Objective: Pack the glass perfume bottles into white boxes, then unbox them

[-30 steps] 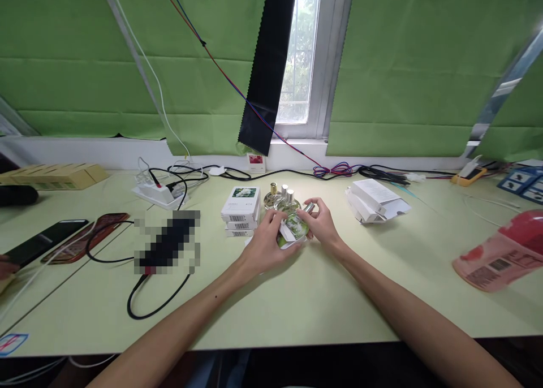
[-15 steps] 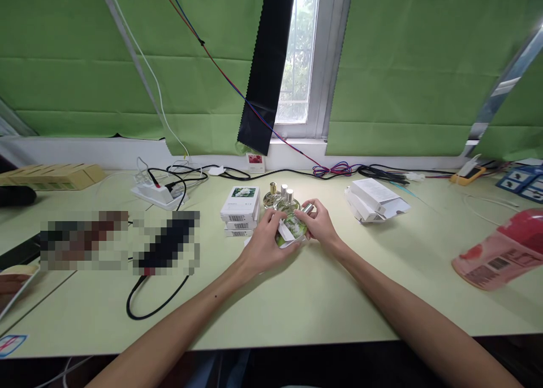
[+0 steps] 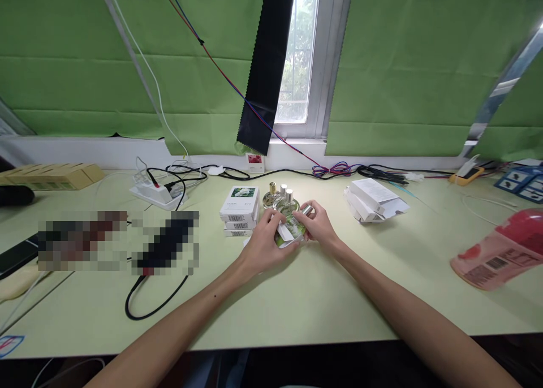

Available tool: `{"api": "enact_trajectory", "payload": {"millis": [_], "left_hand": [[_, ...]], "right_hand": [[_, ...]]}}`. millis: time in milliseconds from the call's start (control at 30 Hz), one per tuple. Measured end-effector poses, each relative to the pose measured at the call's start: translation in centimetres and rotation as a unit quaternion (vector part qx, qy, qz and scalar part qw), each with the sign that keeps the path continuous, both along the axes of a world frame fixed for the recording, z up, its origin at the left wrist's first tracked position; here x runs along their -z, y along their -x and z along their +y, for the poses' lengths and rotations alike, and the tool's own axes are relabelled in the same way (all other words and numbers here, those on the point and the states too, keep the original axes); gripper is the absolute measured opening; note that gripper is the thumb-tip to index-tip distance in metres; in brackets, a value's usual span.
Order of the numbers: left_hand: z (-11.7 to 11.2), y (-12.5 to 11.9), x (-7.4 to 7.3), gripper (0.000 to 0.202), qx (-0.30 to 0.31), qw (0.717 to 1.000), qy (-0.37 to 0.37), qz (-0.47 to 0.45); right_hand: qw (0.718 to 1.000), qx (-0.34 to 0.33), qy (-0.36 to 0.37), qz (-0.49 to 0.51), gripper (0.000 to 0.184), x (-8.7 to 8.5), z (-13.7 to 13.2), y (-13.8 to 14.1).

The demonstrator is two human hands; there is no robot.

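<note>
My left hand point(image 3: 269, 241) is wrapped around a small white carton point(image 3: 285, 231) with a raised flap and a green printed side. In my right hand point(image 3: 320, 224) is a perfume bottle point(image 3: 306, 210) with a silver cap, pinched near the cap and tilted against the carton. How far the bottle reaches into the carton is hidden by my fingers. Just behind my hands, a gold-capped bottle point(image 3: 272, 188) and two silver-capped bottles point(image 3: 289, 195) stand upright, close together. Left of them is a stack of white perfume boxes point(image 3: 240, 207), the top one bearing a white-flower picture.
Opened white cartons point(image 3: 373, 198) lie to the right, and a pink bottle point(image 3: 496, 255) lies tilted farther right. A power strip point(image 3: 156, 195) with black cables is at the left. A yellow multimeter point(image 3: 466, 176) rests by the wall.
My hands, the carton and the bottle hold nearly the same pose. At the far left edge, another person's fingers have left the pale object there.
</note>
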State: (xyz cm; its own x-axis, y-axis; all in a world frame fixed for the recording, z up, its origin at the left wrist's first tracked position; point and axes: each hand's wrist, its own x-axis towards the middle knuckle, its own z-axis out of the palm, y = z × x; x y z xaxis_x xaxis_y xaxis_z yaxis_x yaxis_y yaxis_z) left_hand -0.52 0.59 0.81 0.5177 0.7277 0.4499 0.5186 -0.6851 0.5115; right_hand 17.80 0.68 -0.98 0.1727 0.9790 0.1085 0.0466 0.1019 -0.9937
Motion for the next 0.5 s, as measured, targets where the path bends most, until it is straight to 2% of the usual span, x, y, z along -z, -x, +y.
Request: {"api": "enact_trajectory", "payload": {"millis": [500], "left_hand": [[-0.04,-0.09,-0.03,0.033,0.002,1.0,0.006,-0.01]], "right_hand": [[0.999,-0.015,0.029,-0.03,0.033,-0.55,-0.28,0.3]]}}
